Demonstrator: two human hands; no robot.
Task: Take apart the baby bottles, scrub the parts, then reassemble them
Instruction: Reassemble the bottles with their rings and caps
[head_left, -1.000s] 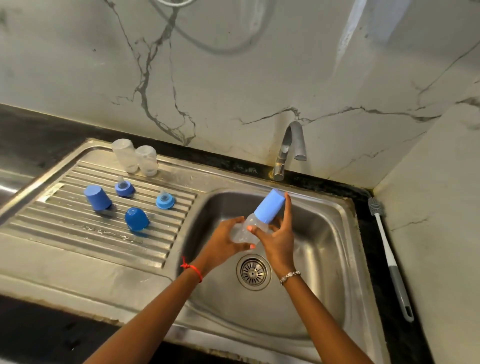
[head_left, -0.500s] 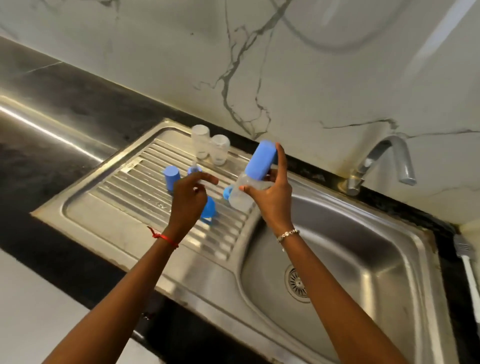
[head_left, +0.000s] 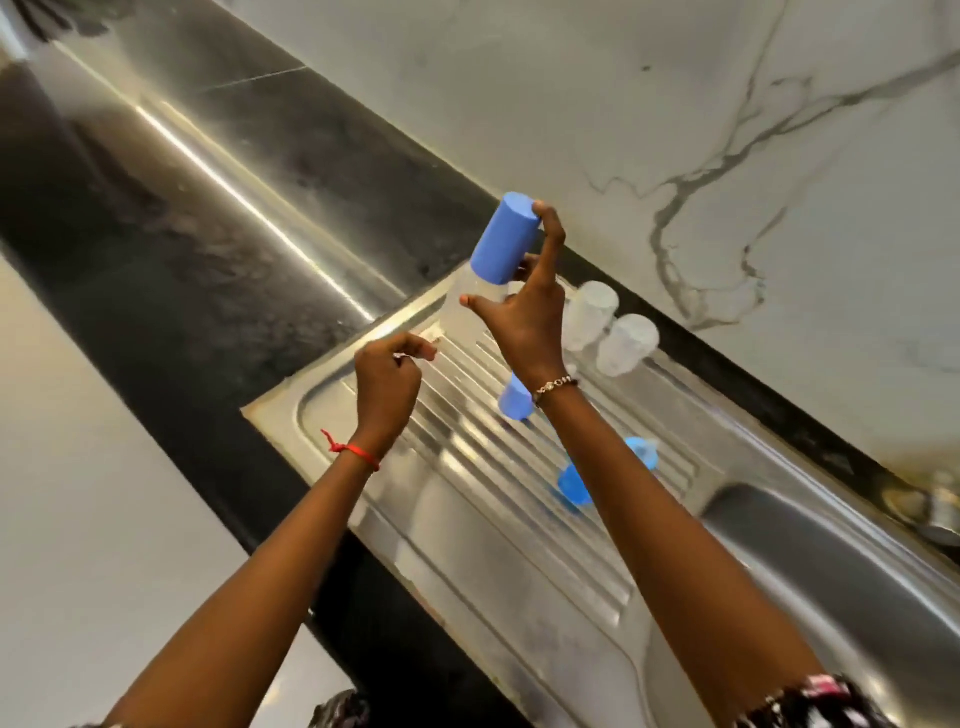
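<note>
Head view: right hand (head_left: 524, 317) grips capped bottle (head_left: 485, 270) at the neck, raised over the draining board (head_left: 519, 545). Left hand (head_left: 387, 379) loosely curled, holding nothing. The bottle looks light, stiff and probably wet-slick; take the clear body. Two clear bodies (head_left: 610, 330) upturned, one blue cap (head_left: 514, 400), two more blue parts (head_left: 608, 473) partly hidden.

We see the right hand (head_left: 524, 317) holding a capped baby bottle (head_left: 485, 270) tilted above the drainboard (head_left: 467, 545), index finger on the blue cap (head_left: 506, 239). The left hand (head_left: 387, 379) hovers beside it, fingers loosely curled, holding nothing we can make out. Two clear bottle bodies (head_left: 610, 330) stand near the marble wall (head_left: 675, 104). Loose blue parts (head_left: 571, 483) lie on the ribs, partly hidden by the right forearm.
</note>
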